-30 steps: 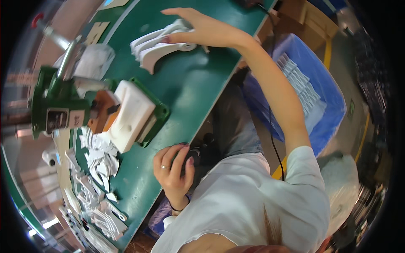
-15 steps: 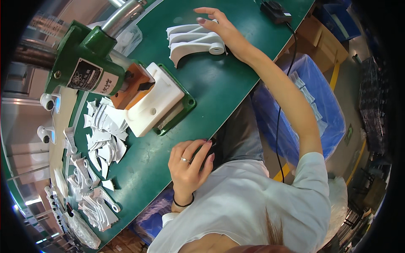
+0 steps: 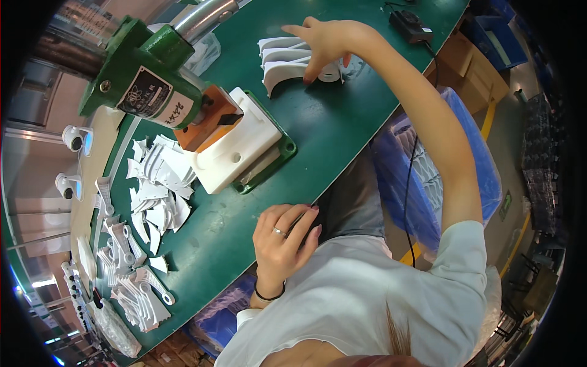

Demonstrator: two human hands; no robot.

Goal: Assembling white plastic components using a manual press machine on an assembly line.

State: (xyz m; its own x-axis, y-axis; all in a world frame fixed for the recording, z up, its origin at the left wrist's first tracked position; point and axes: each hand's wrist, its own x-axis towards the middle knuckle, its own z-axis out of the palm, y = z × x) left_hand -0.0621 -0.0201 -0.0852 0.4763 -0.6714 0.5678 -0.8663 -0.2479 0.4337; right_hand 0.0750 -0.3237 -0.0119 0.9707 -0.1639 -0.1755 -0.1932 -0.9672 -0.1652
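**White fan blades stacked at the far edge of the bench**

White fan blades (image 3: 287,61) lie in a small stack at the far edge of the green bench (image 3: 342,140), near a black adapter (image 3: 408,23). They are curved, ribbed plastic pieces, overlapping one another like a fan. The right hand (image 3: 330,43) rests on top of this stack with fingers spread and bent; the fingertips press on the upper blade, but it is not clear if the grip has closed around any piece. The left hand (image 3: 284,244) lies at the near edge of the bench, fingers loosely curled, holding nothing that can be seen.

Judging from the scene, the work is partly done. Many trimmed white scraps (image 3: 156,189) are heaped at the left side of the bench, beside the green press (image 3: 143,85), and more white parts (image 3: 131,287) lie toward the near left corner. The white fixture block (image 3: 235,150) on the press base seems empty, so a blade probably must be placed there next. The stack under the right hand is what seems left to process.
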